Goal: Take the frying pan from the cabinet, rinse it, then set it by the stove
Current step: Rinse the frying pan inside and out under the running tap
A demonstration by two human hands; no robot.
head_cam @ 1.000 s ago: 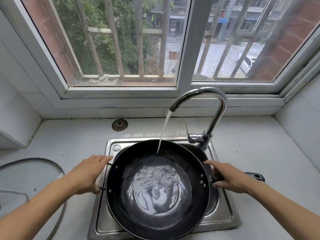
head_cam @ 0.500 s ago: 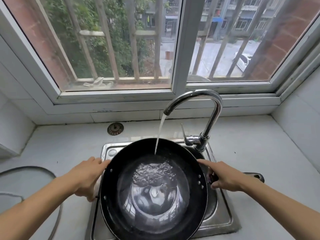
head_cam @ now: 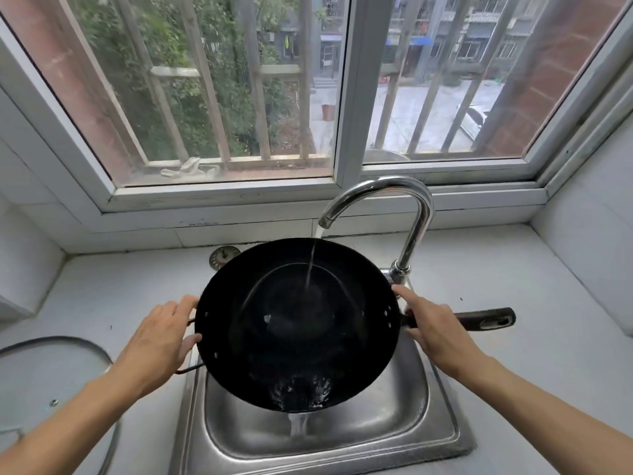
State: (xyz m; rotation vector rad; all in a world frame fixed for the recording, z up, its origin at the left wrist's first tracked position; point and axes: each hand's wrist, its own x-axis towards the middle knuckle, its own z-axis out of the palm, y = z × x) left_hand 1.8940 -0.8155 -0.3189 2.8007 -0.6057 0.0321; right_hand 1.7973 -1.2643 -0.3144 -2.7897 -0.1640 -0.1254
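Note:
The black frying pan [head_cam: 294,323] is held over the steel sink [head_cam: 435,423], tilted toward me so water spills from its near rim into the basin. My left hand [head_cam: 161,341] grips the small loop handle on the pan's left side. My right hand [head_cam: 435,327] holds the long black handle [head_cam: 486,320] close to the pan's right rim. A chrome faucet [head_cam: 414,231] at the back right of the sink runs a thin stream into the pan.
A glass lid [head_cam: 44,382] lies on the white counter at the left. A round drain strainer [head_cam: 222,257] sits on the counter behind the pan. The barred window is straight ahead, and white tiled walls close in on both sides.
The pan was level and full of water; it is now lifted and tipped toward me, and the water pours out over the near rim. Both hands kept their grips.

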